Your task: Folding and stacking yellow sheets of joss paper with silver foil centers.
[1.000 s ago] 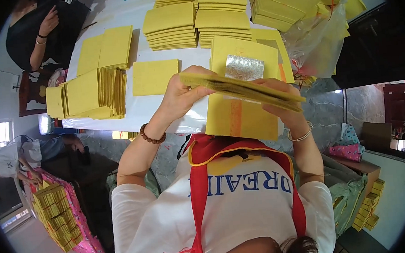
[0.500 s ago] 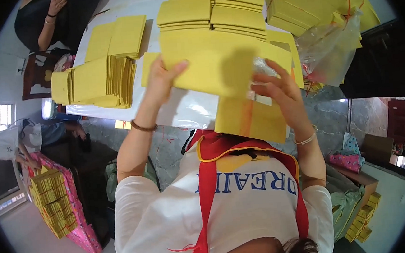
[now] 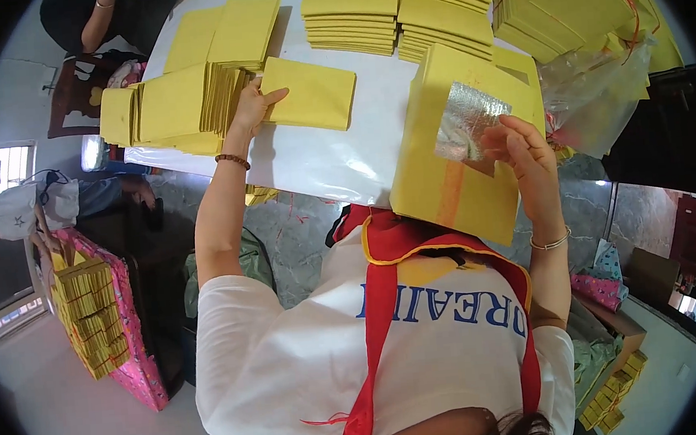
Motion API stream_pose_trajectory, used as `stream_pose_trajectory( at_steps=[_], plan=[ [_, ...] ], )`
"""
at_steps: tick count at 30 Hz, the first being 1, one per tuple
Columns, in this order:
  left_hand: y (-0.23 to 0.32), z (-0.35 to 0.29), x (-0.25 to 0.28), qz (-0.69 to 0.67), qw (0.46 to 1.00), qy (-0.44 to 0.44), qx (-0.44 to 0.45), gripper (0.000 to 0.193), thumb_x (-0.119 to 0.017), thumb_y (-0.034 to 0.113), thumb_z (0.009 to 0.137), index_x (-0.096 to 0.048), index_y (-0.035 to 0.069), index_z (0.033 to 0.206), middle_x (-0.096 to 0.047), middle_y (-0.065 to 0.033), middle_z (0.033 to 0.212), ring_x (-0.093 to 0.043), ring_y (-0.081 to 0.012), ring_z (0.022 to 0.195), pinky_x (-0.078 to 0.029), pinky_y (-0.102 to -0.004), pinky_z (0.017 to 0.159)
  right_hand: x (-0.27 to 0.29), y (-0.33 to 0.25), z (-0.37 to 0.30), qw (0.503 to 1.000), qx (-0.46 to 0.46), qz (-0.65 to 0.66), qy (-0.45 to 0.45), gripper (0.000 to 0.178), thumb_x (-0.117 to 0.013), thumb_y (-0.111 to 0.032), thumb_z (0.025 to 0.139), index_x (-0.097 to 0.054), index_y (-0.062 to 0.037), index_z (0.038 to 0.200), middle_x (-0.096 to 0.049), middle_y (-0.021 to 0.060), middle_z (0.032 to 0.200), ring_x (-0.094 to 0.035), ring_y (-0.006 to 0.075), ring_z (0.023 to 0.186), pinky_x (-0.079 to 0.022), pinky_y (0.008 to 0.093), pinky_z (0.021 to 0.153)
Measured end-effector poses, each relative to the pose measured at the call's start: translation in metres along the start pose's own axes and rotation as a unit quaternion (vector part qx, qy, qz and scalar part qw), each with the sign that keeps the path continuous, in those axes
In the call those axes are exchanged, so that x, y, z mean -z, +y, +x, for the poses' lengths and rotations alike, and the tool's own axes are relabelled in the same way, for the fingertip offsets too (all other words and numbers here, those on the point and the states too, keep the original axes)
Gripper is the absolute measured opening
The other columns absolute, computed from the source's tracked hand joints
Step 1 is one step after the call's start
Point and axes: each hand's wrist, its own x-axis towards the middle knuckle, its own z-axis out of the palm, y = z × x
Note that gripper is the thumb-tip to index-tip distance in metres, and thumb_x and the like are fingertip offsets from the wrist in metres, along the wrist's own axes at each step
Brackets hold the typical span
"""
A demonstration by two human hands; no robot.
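My left hand [image 3: 251,109] grips the left end of a folded yellow paper packet [image 3: 314,93], thumb on top. It holds the packet beside a row of similar yellow folded papers [image 3: 167,105] standing close together at the left of the table. At the right, a stack of larger yellow sheets [image 3: 421,158] lies at the table's near edge. The top one bears a shiny silver foil square [image 3: 459,123] and an orange band. Over the foil's right edge hovers my right hand [image 3: 527,158], fingers loosely bent and apart; whether the fingertips touch the foil is unclear.
The white-covered table [image 3: 319,166] carries several piles of folded yellow paper [image 3: 352,8] at the back. A big tied yellow bundle [image 3: 560,4] and a clear plastic bag [image 3: 600,95] are at the right. At the far left another person [image 3: 53,204] is beside stacked yellow bundles [image 3: 90,315].
My left hand has moved left with the folded yellow packet, off the sheet stack to the standing row. The silver foil square is now uncovered, my right hand still beside it.
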Motion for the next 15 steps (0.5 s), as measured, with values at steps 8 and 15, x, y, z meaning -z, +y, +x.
stream_pose_trajectory(
  at_steps=[8,15],
  plan=[
    [-0.026,0.007,0.001,0.095,0.993,0.038,-0.062,0.05,-0.071,0.008,0.077,-0.048,-0.004,0.119,-0.063,-0.0135,0.103,-0.063,-0.0197,0.087,-0.051,-0.0297,0.075,0.0,0.005,-0.002,1.0,-0.006,0.018,0.008,0.029,-0.048,-0.011,0.094,-0.051,-0.0004,0.12,-0.063,0.0079,0.105,-0.058,0.0125,0.096,-0.045,0.0243,0.082],
    [-0.007,-0.015,-0.037,0.516,0.787,0.203,-0.271,0.047,-0.064,0.023,0.08,-0.05,0.011,0.123,-0.048,-0.0157,0.123,-0.043,-0.0351,0.114,-0.032,-0.052,0.093,0.001,0.007,-0.002,1.0,-0.004,0.017,0.013,0.028,-0.048,-0.01,0.094,-0.052,-0.0007,0.12,-0.063,0.0074,0.104,-0.058,0.012,0.095,-0.046,0.0236,0.081]
  ],
)
